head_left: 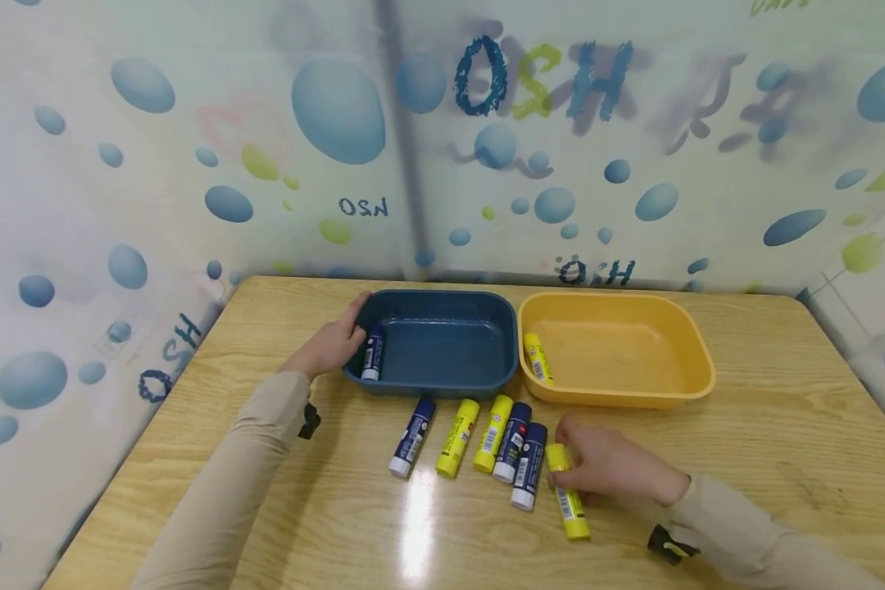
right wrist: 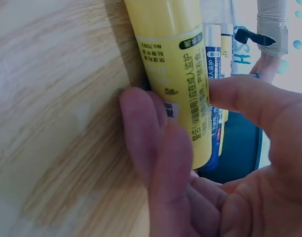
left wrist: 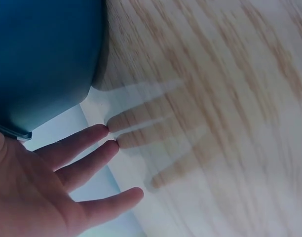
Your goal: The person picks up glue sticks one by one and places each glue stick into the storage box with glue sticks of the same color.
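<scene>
My right hand (head_left: 612, 463) pinches a yellow glue stick (right wrist: 173, 74) between thumb and fingers, low over the wooden table. In the right wrist view the thumb is on one side of its printed barrel and the fingers on the other. My left hand (head_left: 328, 344) rests at the left end of the blue basket (head_left: 442, 389), thumb by the rim. Its other fingers (left wrist: 87, 165) stretch out straight beside the basket in the left wrist view. Inside the blue basket, a navy glue stick (head_left: 372, 352) leans against the left wall.
A yellow basket (head_left: 619, 397) stands right beside the blue one, with a yellow glue stick (head_left: 537, 359) at its left wall. In front lie navy glue sticks (head_left: 413, 438) (head_left: 512, 442) (head_left: 529, 467) and yellow glue sticks (head_left: 457, 438) (head_left: 493, 434). A patterned curtain (head_left: 265, 229) hangs behind the table.
</scene>
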The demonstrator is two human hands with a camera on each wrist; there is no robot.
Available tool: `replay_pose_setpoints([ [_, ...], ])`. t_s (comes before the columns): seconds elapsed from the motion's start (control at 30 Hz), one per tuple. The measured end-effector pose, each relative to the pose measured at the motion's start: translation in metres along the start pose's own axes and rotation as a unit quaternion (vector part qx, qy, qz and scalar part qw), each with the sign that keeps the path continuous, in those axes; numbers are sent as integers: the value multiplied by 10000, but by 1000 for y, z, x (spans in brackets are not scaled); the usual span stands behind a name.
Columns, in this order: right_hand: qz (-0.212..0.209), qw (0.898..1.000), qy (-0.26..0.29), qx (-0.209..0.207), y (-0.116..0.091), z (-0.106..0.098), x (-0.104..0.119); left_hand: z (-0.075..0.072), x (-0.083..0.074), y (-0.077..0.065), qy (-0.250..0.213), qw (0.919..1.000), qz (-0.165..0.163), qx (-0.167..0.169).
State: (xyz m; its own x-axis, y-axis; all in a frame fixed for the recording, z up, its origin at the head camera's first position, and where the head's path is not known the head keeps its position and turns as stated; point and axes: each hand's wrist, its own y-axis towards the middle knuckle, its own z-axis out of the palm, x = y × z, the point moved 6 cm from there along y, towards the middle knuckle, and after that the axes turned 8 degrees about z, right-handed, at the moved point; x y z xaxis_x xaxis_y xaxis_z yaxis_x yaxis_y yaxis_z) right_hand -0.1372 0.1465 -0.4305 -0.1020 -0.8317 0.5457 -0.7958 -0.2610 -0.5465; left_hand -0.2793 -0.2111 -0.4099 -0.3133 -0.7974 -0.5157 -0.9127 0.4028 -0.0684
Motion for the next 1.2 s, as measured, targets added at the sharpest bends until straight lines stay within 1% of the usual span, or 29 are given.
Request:
replay_pose_setpoints([
  [0.2,138,9999,69,37,0,2,-1,1,1,1,245,9997,-84,30],
  [0.53,-127,9998,179,34,-5,1,-2,-1,-3,0,545,9984,-96,-87],
  [0.77,-184,9996,207,97,-5,2,-2,-1,-2,-1,463,9988,-146,-81],
  [0.97,-89,9995,260,158,-4,3,-3,0,-3,-1,344,9993,-143,-3],
  [1.2,-13,9997,210,100,-4,2,-3,0,-2,0,300,9994,-141,26],
])
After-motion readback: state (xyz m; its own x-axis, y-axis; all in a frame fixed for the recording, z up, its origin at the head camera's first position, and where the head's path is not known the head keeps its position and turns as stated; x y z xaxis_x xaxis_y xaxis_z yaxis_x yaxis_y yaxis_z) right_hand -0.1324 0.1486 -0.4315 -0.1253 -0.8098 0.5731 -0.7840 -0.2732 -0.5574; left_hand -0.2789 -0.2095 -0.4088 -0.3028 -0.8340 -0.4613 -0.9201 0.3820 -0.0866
